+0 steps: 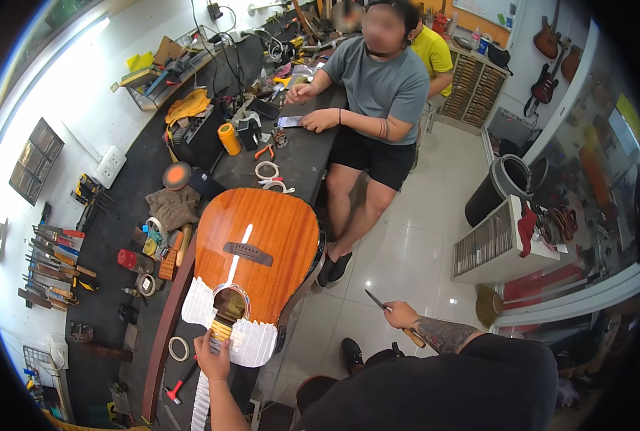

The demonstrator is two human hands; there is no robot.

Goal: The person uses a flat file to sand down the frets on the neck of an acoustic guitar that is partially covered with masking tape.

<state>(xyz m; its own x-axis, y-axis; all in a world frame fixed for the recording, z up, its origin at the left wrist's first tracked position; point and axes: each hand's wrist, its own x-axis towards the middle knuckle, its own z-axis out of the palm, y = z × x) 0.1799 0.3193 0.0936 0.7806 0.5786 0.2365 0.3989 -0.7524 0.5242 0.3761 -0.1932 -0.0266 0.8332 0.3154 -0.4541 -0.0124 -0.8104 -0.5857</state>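
Note:
An orange-brown acoustic guitar (262, 237) lies flat on the dark workbench (302, 154). White tape strips cover its top around the sound hole (229, 302) and run along the neck. My left hand (212, 357) rests on the taped neck at its joint with the body. Out to the right, over the floor, my right hand (400, 314) grips a tool with a wooden handle and a thin dark blade (374, 299).
Another person in a grey shirt (381, 79) sits at the bench's far end, hands on the bench. Hand tools hang on the left wall (50, 262). Tape rolls (179, 348), a hammer (178, 386), cloth (173, 206) and clutter lie beside the guitar. White drawer cabinet (499, 244) stands right.

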